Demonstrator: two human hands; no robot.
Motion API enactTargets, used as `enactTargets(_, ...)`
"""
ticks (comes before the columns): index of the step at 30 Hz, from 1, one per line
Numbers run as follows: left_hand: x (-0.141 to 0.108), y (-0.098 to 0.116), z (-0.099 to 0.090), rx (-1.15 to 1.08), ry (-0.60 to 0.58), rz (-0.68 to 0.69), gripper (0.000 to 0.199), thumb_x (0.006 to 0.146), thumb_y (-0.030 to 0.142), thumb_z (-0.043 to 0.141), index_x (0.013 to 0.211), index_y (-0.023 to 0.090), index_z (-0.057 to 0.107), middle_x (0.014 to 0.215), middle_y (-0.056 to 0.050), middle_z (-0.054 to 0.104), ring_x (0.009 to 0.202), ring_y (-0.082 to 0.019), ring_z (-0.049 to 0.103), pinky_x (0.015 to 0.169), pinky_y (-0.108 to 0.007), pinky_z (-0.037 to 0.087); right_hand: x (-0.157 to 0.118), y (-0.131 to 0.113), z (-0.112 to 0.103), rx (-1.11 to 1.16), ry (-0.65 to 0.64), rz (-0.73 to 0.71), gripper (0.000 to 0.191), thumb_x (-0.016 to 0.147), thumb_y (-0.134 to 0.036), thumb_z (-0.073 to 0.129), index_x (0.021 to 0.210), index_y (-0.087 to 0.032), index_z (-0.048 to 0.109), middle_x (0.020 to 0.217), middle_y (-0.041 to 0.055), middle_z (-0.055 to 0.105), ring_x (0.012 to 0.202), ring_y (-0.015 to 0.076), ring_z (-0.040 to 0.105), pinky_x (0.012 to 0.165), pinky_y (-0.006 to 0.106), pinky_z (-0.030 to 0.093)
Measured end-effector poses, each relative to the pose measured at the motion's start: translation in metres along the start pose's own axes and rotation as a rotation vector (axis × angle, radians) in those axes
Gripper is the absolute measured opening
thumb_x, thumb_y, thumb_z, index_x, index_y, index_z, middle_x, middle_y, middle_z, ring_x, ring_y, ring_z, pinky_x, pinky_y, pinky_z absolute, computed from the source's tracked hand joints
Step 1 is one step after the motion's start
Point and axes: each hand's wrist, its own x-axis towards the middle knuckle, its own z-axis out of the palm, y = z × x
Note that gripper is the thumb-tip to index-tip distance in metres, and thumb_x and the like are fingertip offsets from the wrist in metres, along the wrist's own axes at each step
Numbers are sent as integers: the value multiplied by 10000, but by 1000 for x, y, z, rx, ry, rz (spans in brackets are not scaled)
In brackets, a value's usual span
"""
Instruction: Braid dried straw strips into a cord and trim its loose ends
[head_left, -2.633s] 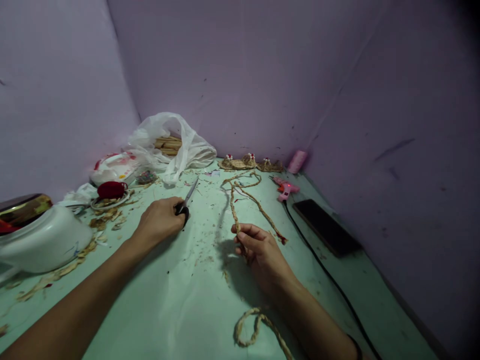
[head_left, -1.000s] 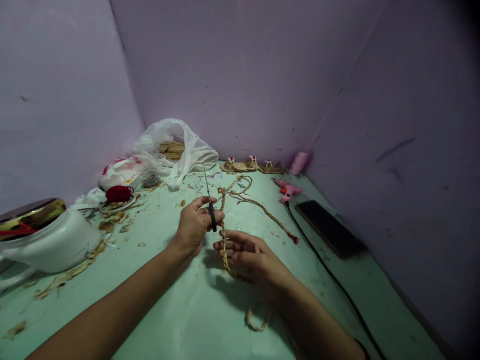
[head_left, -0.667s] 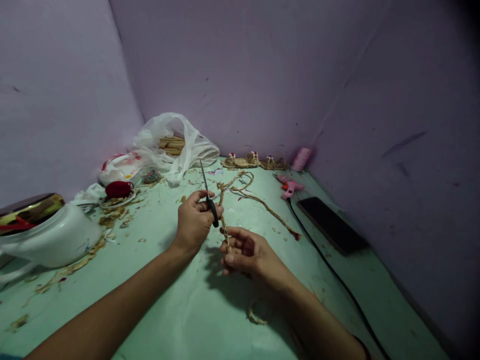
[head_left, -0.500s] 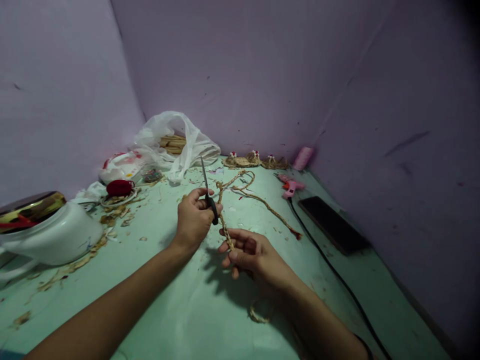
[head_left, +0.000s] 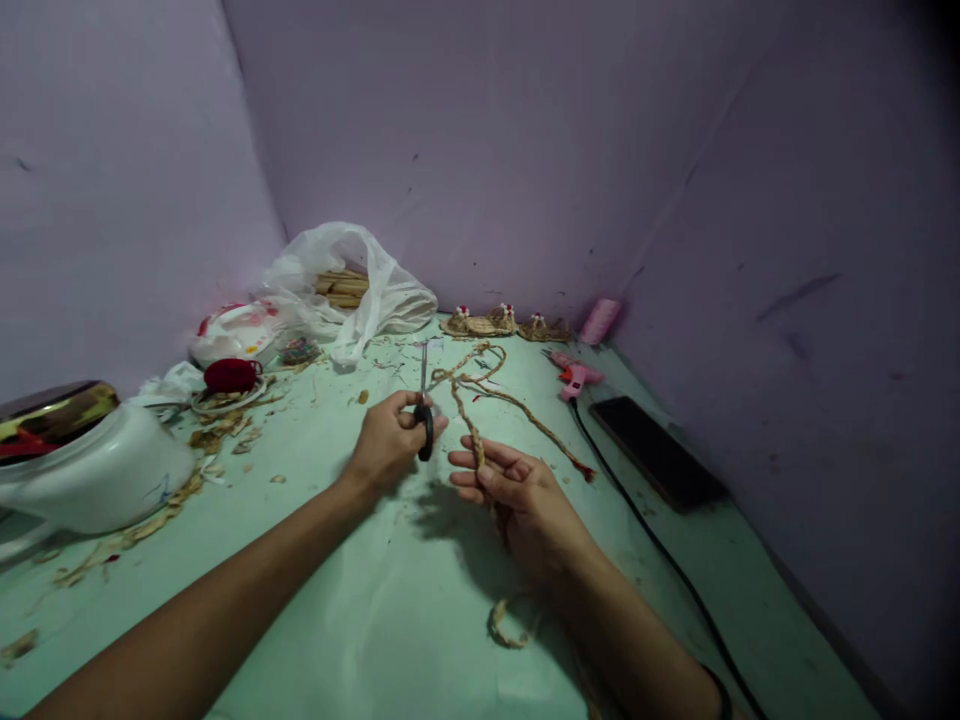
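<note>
Black-handled scissors [head_left: 424,425] are in my left hand [head_left: 390,437], with the blades pointing away toward the wall. My right hand [head_left: 517,485] pinches a braided tan cord [head_left: 463,408] between thumb and fingers, its other fingers spread below. From there the cord runs away from me and loops on the green table [head_left: 360,610]. One length stretches right to a reddish frayed end. A curled piece of braid [head_left: 504,625] lies nearer me, beside my right forearm.
A white pot [head_left: 112,470] stands left among fibre scraps. Behind are a plastic bag [head_left: 390,290] and woven pieces with small flowers [head_left: 487,322]. On the right are a pink glue gun [head_left: 576,378], its black cable, a phone [head_left: 656,450] and a pink roll [head_left: 600,320].
My left hand has come off the cord, and the scissors now point straighter away. My right hand has moved slightly right and away with the cord.
</note>
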Motion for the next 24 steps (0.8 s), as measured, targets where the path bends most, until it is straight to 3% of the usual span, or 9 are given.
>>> enactTargets(4,-8,5,-23,603,-125,504,334,620,269,553,943,184,544,690,5,590,613,-133,540,610,-247,398,2,-12,-3,1,123,-53,275,511,-126,744,769,-116,649,792,59,655,645,127,620,636,243,493)
enactTargets(7,-12,5,-30,925,-282,718,431,627,211,491,1055,197,536,868,-42,630,761,-182,576,700,-277,397,3,-16,-5,-44,217,-51,270,489,-134,737,742,-109,646,677,30,641,573,114,602,578,233,481)
enactTargets(9,-12,4,-29,1060,-343,757,489,643,206,470,1130,185,505,954,-77,621,831,-215,575,715,-302,401,3,-16,-6,-117,268,-43,291,485,-136,725,765,-107,649,643,22,638,521,104,579,501,214,449)
enactTargets(13,-11,1,-26,1185,-336,781,521,673,216,457,1191,155,471,983,-114,604,825,-236,572,685,-334,414,2,-16,-5,-203,285,-44,276,475,-150,724,738,-110,649,540,-8,602,450,78,509,415,186,358)
enactTargets(24,-12,-2,-26,1283,-356,830,539,697,203,437,1234,158,417,912,-87,580,744,-208,549,641,-340,423,4,-6,-11,-330,252,-93,336,476,-195,736,786,-91,659,494,-20,567,424,53,398,439,211,279)
